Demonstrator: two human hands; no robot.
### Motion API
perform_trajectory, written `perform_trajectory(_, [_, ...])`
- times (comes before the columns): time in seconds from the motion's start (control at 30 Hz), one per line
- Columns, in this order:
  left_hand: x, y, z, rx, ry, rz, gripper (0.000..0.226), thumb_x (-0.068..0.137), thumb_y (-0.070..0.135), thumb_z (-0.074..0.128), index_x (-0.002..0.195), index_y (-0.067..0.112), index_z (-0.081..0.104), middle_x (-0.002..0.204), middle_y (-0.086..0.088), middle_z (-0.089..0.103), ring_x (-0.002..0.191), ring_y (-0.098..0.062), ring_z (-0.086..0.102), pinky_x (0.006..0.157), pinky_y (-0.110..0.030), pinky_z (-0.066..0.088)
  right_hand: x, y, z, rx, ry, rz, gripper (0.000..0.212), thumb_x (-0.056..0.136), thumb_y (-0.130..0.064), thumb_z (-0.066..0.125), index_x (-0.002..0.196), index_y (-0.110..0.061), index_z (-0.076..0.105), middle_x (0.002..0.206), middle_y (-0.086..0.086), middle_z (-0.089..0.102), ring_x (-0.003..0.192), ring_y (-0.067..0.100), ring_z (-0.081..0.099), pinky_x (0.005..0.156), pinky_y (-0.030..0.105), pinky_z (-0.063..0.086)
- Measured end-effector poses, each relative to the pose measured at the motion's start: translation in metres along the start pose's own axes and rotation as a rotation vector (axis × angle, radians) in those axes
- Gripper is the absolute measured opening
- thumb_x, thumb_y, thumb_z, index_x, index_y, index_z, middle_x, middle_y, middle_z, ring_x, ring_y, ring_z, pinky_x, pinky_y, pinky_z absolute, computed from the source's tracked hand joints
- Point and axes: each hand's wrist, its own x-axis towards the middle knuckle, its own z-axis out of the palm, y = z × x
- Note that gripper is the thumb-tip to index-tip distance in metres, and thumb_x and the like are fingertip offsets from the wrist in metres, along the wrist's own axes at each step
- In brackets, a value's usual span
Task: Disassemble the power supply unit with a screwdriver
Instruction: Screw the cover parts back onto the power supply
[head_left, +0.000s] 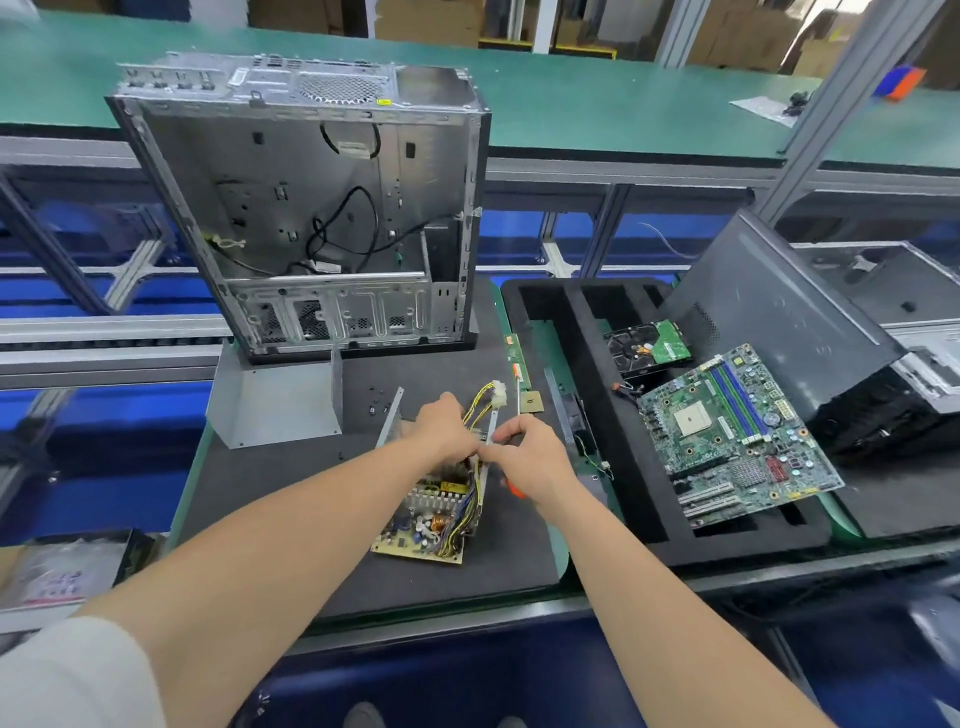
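Note:
The opened power supply unit (431, 512) lies on the dark mat, its circuit board, heat sinks and yellow-black wires exposed between thin metal side walls. Its grey metal cover (275, 402) stands apart to the left. A white connector (497, 395) on yellow wires sticks out beyond the hands. My left hand (441, 428) grips the top of the unit's frame. My right hand (530, 457) holds a screwdriver with an orange handle (514, 489), its fingertips meeting the left hand at the right wall. The screwdriver tip is hidden.
An emptied computer case (311, 208) stands upright behind the mat. A few loose screws (376, 402) lie near the cover. On the right, a black foam tray (587, 395) holds a motherboard (737, 436) and hard drive (649, 345). A dark side panel (769, 322) leans beyond.

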Motion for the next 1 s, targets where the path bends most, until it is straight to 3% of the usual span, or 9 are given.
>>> perform_trajectory(0.1, [-0.001,0.001,-0.002,-0.173,0.155,0.01,0.035,0.093,0.007,0.063,0.127,0.005,0.052,0.124,-0.019,0.063,0.11,-0.036,0.061,0.082,-0.039,0.049,0.001,0.003,0.003,0.064,-0.026,0.021,0.018,0.084,-0.015,0.075,0.091,-0.02,0.06,0.092,0.012,0.069,0.061,0.021,0.058,0.056,0.033,0.052])
perform_trajectory(0.17, [-0.004,-0.004,-0.01,-0.31,0.21,0.015,0.027,0.094,0.004,0.058,0.12,0.007,0.056,0.115,-0.016,0.067,0.094,-0.032,0.066,0.069,-0.035,0.049,0.001,0.002,0.005,0.08,-0.036,0.019,0.016,0.085,-0.013,0.072,0.093,-0.019,0.06,0.099,0.016,0.07,0.065,0.022,0.058,0.059,0.038,0.053])
perform_trajectory(0.3, [-0.02,-0.018,-0.024,-0.646,0.111,0.02,0.025,0.1,0.007,0.046,0.119,0.017,0.059,0.1,-0.007,0.076,0.079,-0.028,0.078,0.056,-0.03,0.048,-0.003,-0.006,0.005,-0.076,0.026,-0.111,0.019,0.081,-0.014,0.074,0.09,-0.025,0.061,0.094,0.003,0.067,0.073,0.021,0.06,0.059,0.032,0.05])
perform_trajectory(0.47, [-0.048,-0.035,-0.027,-0.646,0.174,-0.03,0.022,0.087,0.008,0.072,0.104,0.02,0.066,0.096,0.022,0.06,0.073,-0.021,0.079,0.053,-0.03,0.055,-0.008,-0.022,0.007,-0.376,0.008,-0.371,0.029,0.08,-0.012,0.076,0.101,-0.027,0.063,0.111,0.002,0.049,0.08,0.008,0.049,0.059,0.02,0.032])
perform_trajectory(0.57, [-0.064,-0.049,-0.024,-0.582,0.286,-0.106,0.019,0.087,0.012,0.072,0.102,0.022,0.066,0.105,0.005,0.068,0.083,-0.023,0.078,0.073,-0.044,0.065,-0.01,-0.033,0.013,-0.613,-0.029,-0.503,0.033,0.081,-0.022,0.078,0.111,-0.027,0.063,0.117,0.0,0.041,0.084,0.017,0.053,0.067,0.03,0.043])
perform_trajectory(0.63, [-0.077,-0.058,-0.017,-0.651,0.333,-0.169,0.019,0.088,0.008,0.07,0.103,0.019,0.065,0.113,-0.005,0.066,0.089,-0.028,0.077,0.073,-0.049,0.066,-0.013,-0.041,0.02,-0.77,-0.091,-0.537,0.04,0.079,-0.036,0.082,0.112,-0.027,0.061,0.118,0.001,0.04,0.089,0.023,0.057,0.072,0.033,0.049])
perform_trajectory(0.8, [-0.107,-0.078,0.001,-0.7,0.443,-0.291,0.016,0.091,0.005,0.064,0.101,0.019,0.063,0.123,-0.008,0.066,0.093,-0.031,0.072,0.069,-0.042,0.064,-0.018,-0.047,0.048,-1.264,-0.151,-0.637,0.051,0.072,-0.04,0.084,0.108,-0.016,0.056,0.108,0.005,0.034,0.085,0.029,0.046,0.072,0.039,0.041])
perform_trajectory(0.93, [-0.114,-0.091,0.014,-0.812,0.488,-0.435,0.03,0.09,0.009,0.065,0.114,0.018,0.051,0.127,-0.013,0.049,0.088,-0.024,0.059,0.065,-0.034,0.048,-0.018,-0.043,0.06,-1.367,-0.112,-0.671,0.054,0.075,-0.042,0.086,0.106,-0.012,0.054,0.104,0.007,0.029,0.081,0.026,0.044,0.074,0.035,0.039])
perform_trajectory(1.0, [-0.115,-0.094,0.019,-1.005,0.387,-0.486,0.043,0.093,0.008,0.064,0.128,0.022,0.042,0.134,-0.013,0.046,0.103,-0.027,0.057,0.073,-0.037,0.051,-0.019,-0.044,0.061,-1.349,-0.149,-0.647,0.056,0.072,-0.044,0.088,0.099,-0.013,0.05,0.106,0.006,0.033,0.077,0.025,0.048,0.072,0.036,0.042])
